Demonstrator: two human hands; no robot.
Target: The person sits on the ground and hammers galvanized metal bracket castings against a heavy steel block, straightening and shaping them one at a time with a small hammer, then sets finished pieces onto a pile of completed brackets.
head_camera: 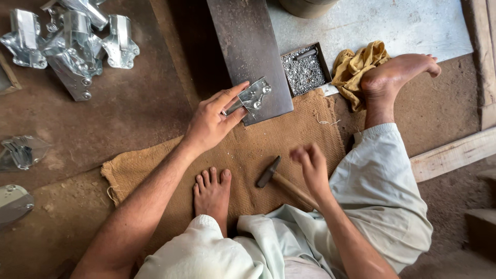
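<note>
The left hand (214, 120) grips a small shiny metal bracket (253, 96), fingers and thumb clamped on its near-left end, and holds it flat on the near end of a dark steel plate (243, 46). The plate lies on the floor and runs from the bracket away to the far edge of view. The bracket shows round rivet heads along its right side.

The right hand (309, 161) is blurred, raised above the burlap mat (268, 150), with fingers loosely curled together around nothing that can be made out; whether it pinches something tiny cannot be told. Just near and left of it a hammer (281, 181) lies on the mat, its dark head pointing far-left, its wooden handle running under the right wrist towards the pale trousers (382, 196).

Right of the plate, touching its edge, sits a shallow tray (323, 62) filled with small silvery rivets, with a short dark punch lying on top. Further right a crumpled yellow rag (354, 67) lies under the person's bare right foot (395, 77). The left foot (213, 194) rests on the mat, near the middle.

At far left a heap of finished brackets (72, 41) lies on the brown floor, well apart from the hands, and more metal pieces (20, 152) sit at the left edge. A wooden plank (452, 152) crosses at right.
</note>
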